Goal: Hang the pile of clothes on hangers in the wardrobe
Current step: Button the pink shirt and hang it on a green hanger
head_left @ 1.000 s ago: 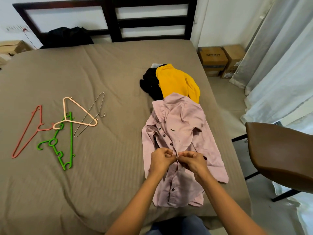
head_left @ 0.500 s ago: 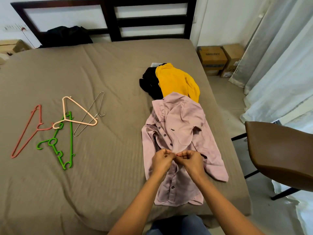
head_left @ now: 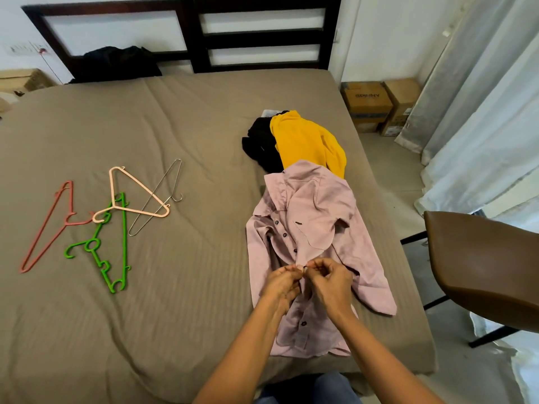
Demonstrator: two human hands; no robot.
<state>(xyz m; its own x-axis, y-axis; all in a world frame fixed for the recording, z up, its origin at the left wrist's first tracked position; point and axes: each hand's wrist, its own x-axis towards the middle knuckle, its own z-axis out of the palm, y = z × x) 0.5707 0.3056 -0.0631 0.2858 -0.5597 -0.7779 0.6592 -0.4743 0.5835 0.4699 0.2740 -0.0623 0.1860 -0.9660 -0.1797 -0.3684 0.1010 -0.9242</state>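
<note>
Pink button shirt (head_left: 315, 228): flat on bed (head_left: 175, 126), long axis running away from the person. Left hand (head_left: 281, 279) and right hand (head_left: 331, 279) pinch its mid placket; hangers (head_left: 96, 223) well left.

Pale pink shirt (head_left: 315, 225), yellow garment (head_left: 306, 142), black garment (head_left: 261, 142), green hanger (head_left: 112, 243); taupe bedsheet (head_left: 175, 287), perhaps faintly striped.

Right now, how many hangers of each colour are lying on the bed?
red hanger: 1
green hanger: 1
peach hanger: 1
silver hanger: 1
Total: 4
</note>
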